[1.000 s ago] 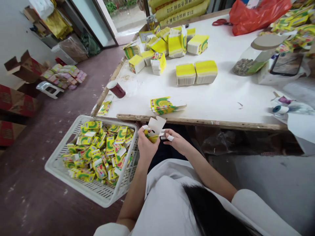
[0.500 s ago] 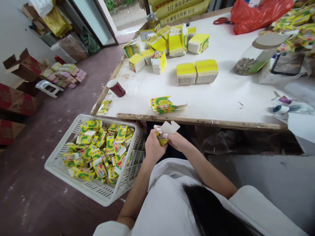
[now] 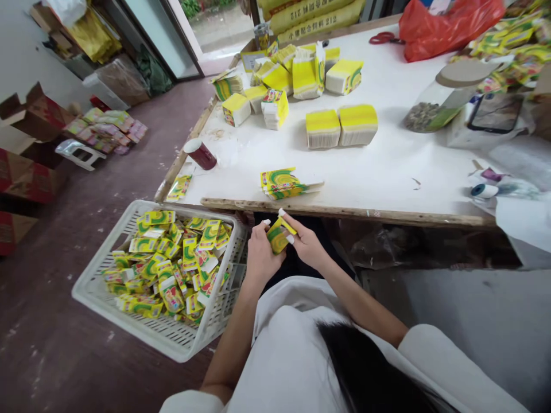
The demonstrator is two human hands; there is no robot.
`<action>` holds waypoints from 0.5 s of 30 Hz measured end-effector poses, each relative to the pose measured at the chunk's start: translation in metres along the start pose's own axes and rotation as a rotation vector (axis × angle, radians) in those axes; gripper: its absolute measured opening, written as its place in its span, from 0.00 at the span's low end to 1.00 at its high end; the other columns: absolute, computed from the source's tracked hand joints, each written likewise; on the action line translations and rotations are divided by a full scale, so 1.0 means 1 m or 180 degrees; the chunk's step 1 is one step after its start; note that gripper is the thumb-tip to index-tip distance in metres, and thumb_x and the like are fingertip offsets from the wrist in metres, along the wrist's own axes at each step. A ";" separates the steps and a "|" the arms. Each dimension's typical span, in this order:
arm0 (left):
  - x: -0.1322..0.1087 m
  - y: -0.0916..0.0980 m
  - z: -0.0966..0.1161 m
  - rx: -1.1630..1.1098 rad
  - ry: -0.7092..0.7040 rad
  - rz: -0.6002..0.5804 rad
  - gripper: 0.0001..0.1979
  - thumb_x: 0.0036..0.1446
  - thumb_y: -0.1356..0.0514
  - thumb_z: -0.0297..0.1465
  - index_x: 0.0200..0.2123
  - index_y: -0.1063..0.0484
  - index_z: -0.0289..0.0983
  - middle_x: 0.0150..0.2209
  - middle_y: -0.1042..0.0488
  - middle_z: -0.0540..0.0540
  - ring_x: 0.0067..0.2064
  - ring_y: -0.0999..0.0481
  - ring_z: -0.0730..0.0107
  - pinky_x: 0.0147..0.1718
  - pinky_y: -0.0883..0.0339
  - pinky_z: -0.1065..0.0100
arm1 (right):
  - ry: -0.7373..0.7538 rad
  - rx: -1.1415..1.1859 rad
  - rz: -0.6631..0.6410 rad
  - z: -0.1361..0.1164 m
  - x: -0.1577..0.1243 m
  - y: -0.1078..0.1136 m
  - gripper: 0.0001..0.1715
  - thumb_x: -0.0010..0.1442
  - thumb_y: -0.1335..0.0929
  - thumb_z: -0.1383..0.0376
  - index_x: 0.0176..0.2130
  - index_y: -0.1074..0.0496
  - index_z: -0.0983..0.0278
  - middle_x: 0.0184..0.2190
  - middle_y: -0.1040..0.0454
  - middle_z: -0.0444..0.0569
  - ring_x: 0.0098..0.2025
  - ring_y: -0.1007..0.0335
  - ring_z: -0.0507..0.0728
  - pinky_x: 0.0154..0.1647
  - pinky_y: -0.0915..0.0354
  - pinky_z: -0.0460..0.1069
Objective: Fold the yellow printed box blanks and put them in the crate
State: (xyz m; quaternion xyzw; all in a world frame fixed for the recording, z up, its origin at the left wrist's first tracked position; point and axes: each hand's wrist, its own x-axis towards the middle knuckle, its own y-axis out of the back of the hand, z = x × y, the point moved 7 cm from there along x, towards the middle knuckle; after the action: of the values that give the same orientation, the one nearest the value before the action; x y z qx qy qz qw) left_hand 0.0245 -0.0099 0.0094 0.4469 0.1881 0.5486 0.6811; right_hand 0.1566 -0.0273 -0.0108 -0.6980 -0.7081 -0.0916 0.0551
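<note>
Over my lap, just below the table edge, a small yellow and green carton (image 3: 279, 236) is held between both hands. My left hand (image 3: 260, 252) grips its left side with curled fingers. On the right side, my right hand (image 3: 306, 245) has thumb and fingers closed on the carton's upper edge and flap. White coverings show on some fingertips. Flat unfolded cartons (image 3: 284, 183) lie in a small pile on the table just ahead of my hands. To the left, a white plastic basket (image 3: 116, 312) holds many folded yellow cartons (image 3: 172, 292).
Stacks of yellow cartons (image 3: 359, 123) stand on the white table (image 3: 370, 178), with more at its back. A dark red cup (image 3: 200, 155) lies near the left edge. At right are a jar (image 3: 434, 103), a phone (image 3: 495, 113) and a red bag (image 3: 447, 28).
The carton's white flaps, raised before, no longer show; its yellow and green printed side now faces up. My right hand has shifted around its upper edge. The view has moved slightly.
</note>
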 end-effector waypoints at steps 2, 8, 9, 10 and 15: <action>-0.001 0.005 -0.004 -0.0008 0.0078 -0.0134 0.31 0.47 0.32 0.29 0.54 0.38 0.37 0.50 0.25 0.38 0.52 0.23 0.49 0.49 0.27 0.51 | 0.0106 -0.0108 -0.0099 0.001 0.002 0.002 0.32 0.64 0.35 0.64 0.67 0.35 0.57 0.70 0.41 0.53 0.72 0.45 0.62 0.71 0.45 0.59; 0.004 0.021 0.003 0.0027 -0.0023 -0.0306 0.27 0.48 0.31 0.35 0.51 0.32 0.39 0.49 0.21 0.41 0.50 0.20 0.53 0.49 0.26 0.56 | 0.0437 -0.0442 -0.0918 -0.011 0.008 0.005 0.17 0.63 0.32 0.66 0.50 0.21 0.57 0.68 0.38 0.55 0.69 0.40 0.64 0.66 0.39 0.59; 0.004 0.021 0.004 0.0032 -0.0050 -0.0358 0.27 0.48 0.30 0.37 0.51 0.31 0.39 0.49 0.21 0.41 0.49 0.19 0.53 0.49 0.26 0.56 | 0.0465 -0.0486 -0.1056 -0.013 0.010 0.008 0.14 0.62 0.32 0.67 0.47 0.21 0.58 0.66 0.35 0.56 0.68 0.38 0.64 0.66 0.39 0.60; 0.005 0.021 0.005 0.0032 -0.0077 -0.0412 0.27 0.48 0.30 0.38 0.51 0.31 0.39 0.49 0.20 0.41 0.49 0.19 0.54 0.49 0.25 0.57 | 0.0481 -0.0539 -0.1211 -0.016 0.011 0.010 0.13 0.61 0.31 0.67 0.46 0.21 0.58 0.63 0.32 0.56 0.66 0.36 0.65 0.65 0.38 0.60; 0.005 0.018 0.007 0.0153 -0.0107 -0.0368 0.30 0.46 0.30 0.36 0.53 0.31 0.38 0.51 0.20 0.40 0.50 0.20 0.53 0.50 0.25 0.56 | 0.0392 -0.0625 -0.1420 -0.017 0.011 0.009 0.19 0.55 0.28 0.70 0.48 0.27 0.60 0.57 0.32 0.56 0.62 0.35 0.65 0.63 0.36 0.61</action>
State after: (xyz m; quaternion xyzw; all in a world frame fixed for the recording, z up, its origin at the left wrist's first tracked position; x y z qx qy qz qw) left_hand 0.0207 -0.0084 0.0291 0.4607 0.2154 0.4960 0.7038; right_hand 0.1647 -0.0196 0.0084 -0.5196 -0.8276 -0.2123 0.0085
